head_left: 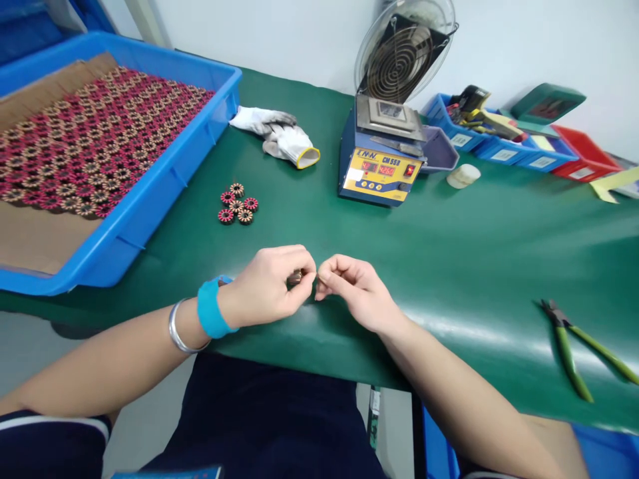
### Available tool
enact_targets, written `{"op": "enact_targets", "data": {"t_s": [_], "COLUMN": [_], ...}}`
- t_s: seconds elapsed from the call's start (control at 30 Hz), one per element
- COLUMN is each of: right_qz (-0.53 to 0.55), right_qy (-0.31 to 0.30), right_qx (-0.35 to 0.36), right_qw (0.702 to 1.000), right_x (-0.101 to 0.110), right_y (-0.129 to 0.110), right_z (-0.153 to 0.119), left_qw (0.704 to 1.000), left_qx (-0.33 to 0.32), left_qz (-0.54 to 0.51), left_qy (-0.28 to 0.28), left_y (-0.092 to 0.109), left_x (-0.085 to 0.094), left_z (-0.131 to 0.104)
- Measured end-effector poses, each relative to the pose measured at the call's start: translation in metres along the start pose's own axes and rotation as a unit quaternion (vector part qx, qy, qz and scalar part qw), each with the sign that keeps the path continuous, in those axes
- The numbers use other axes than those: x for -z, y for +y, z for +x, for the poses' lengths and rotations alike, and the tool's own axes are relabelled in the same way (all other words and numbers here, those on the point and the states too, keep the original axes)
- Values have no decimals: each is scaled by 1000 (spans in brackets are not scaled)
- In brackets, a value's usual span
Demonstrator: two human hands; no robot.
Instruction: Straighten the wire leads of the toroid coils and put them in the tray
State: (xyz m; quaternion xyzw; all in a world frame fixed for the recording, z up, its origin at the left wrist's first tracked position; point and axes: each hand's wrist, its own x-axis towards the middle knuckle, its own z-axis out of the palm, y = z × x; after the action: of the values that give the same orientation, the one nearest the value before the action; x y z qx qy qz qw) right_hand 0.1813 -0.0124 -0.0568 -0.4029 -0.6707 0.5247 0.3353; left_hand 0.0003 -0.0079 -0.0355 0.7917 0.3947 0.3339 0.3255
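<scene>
My left hand (269,283), with a blue band and a silver bangle at the wrist, is closed around a small copper-wound stator (295,277), mostly hidden by the fingers. Close beside it, almost touching its fingertips, my right hand (357,289) has thumb and forefinger pinched together. Whatever lies in that pinch is too small to make out. Both hands are just above the green mat near its front edge. Beyond my left hand, several wound stators (236,206) with red or copper-coloured faces lie in a tight cluster.
A blue tray (164,193) full of stators stands at left. White gloves (284,136) lie behind. A solder pot (379,159) with lit digits stands at the back before a fan (399,60). Parts bins (504,153) line the back right; green-handled cutters (569,339) lie at right.
</scene>
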Motion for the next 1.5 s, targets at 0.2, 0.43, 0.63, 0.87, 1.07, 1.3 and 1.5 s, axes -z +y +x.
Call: {"op": "enact_targets", "data": {"t_s": [0.2,0.43,0.63,0.87,1.07,1.3,1.5], "right_qz": [-404,-51,-194,-143,-62,-88,-150], "right_qy": [87,10,45,67,145,66,74], "right_qx": [326,51,137,109,50,63,117], "right_qw": [850,997,970,982,986,992,979], "right_x": [10,-1,2,10,17,7,9], "right_y": [-1,0,-2,-4,1,13,9], "right_z": [1,1,0,2,8,9,10], "left_qw": [916,999,989,977,959,916,932], "left_qx": [265,-22,86,137,216,311,270], "left_qz": [-278,-7,-104,-157,-182,-254,-233], "left_qy": [-116,-27,-58,-48,-14,-18,-59], "left_y": [-2,0,-3,-2,-6,-10,-5], "left_x": [8,2,3,2,-1,0,0], "left_z": [12,1,3,4,8,11,8]}}
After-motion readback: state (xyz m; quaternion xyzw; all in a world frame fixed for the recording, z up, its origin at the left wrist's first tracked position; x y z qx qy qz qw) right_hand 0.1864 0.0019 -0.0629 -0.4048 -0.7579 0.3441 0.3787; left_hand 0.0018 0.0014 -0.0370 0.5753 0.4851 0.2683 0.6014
